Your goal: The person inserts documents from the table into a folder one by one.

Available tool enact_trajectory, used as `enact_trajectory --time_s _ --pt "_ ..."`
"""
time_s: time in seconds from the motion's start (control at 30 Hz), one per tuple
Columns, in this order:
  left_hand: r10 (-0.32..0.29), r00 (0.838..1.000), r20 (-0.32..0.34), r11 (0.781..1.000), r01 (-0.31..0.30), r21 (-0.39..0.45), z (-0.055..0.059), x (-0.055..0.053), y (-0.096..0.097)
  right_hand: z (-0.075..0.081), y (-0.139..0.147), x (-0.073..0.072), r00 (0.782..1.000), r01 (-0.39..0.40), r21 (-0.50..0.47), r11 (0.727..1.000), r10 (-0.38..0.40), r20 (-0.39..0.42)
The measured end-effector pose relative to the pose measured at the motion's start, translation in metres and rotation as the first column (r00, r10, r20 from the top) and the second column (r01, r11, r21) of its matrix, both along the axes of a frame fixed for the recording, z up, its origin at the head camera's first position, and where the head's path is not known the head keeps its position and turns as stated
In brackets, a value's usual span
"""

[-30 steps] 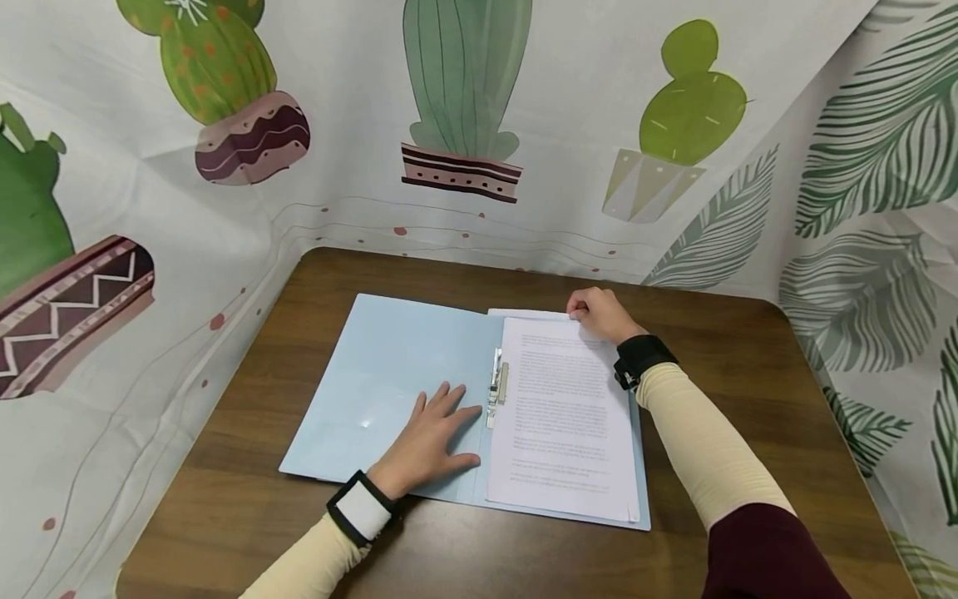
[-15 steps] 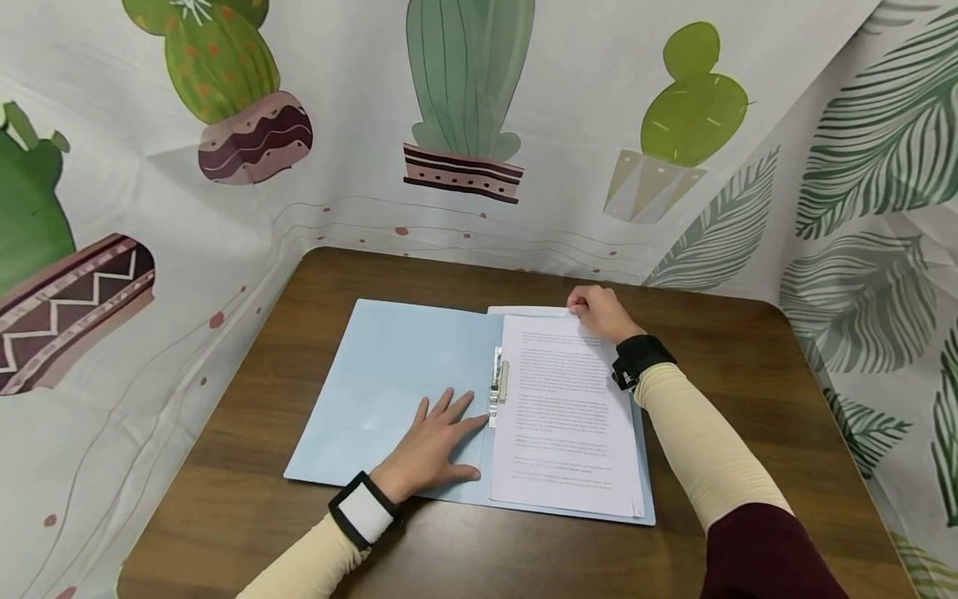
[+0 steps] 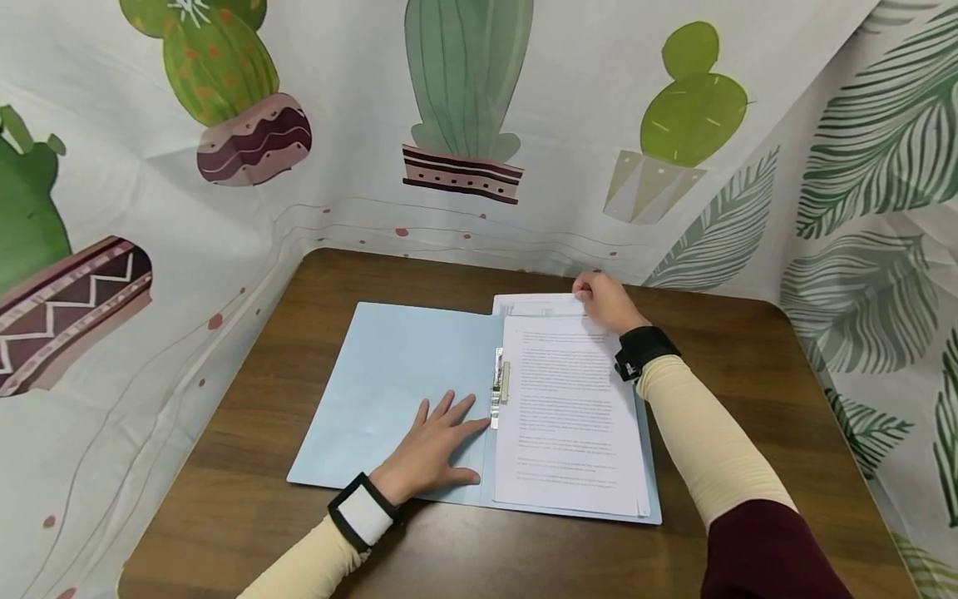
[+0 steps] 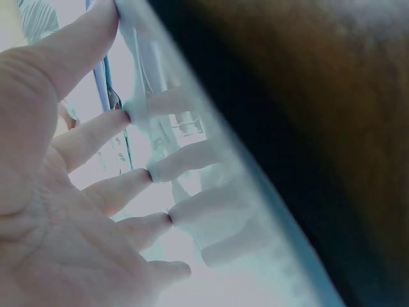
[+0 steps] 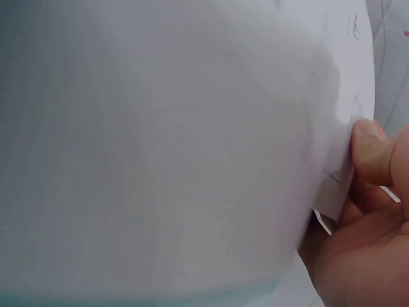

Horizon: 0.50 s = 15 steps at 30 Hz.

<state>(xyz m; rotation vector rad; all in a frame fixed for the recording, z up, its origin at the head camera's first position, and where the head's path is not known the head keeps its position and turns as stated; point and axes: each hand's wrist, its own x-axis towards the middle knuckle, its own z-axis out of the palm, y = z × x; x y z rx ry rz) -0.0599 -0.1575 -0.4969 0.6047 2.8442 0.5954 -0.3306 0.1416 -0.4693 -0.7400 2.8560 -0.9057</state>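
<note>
A light blue folder (image 3: 374, 366) lies spread flat on the table. My left hand (image 3: 428, 453) rests on its left cover with fingers spread, the little-to-thumb span reaching the spine. In the left wrist view the fingertips (image 4: 142, 176) touch a glossy surface that mirrors them. On the folder's right half lies a stack of printed paper (image 3: 565, 416), beside a metal clip (image 3: 500, 383). From beneath the top page a sheet (image 3: 527, 304) sticks out past the folder's far edge. My right hand (image 3: 609, 304) pinches that sheet's far right corner; thumb and fingers grip paper (image 5: 335, 182) in the right wrist view.
The brown wooden table (image 3: 247, 399) has rounded corners. A white cloth (image 3: 352, 166) printed with cacti and leaves hangs close behind its far edge and along the sides.
My right hand has moved slightly away from me, and the pinched sheet now sticks out farther. The folder has shifted a little to the right. My left hand has slid slightly and stays spread.
</note>
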Motion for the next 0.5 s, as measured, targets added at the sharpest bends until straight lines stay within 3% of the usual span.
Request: enact_trajectory --time_s 0.27,0.5 --pt "-0.011 1.000 -0.015 1.000 0.011 0.020 0.000 -0.001 -0.001 0.025 0.004 -0.001 0.991 0.128 0.031 0.991 -0.127 -0.031" --pt "-0.015 1.000 -0.017 0.999 0.016 0.030 0.000 -0.001 -0.001 0.035 0.011 -0.002 0.984 0.171 0.044 0.984 -0.168 -0.067"
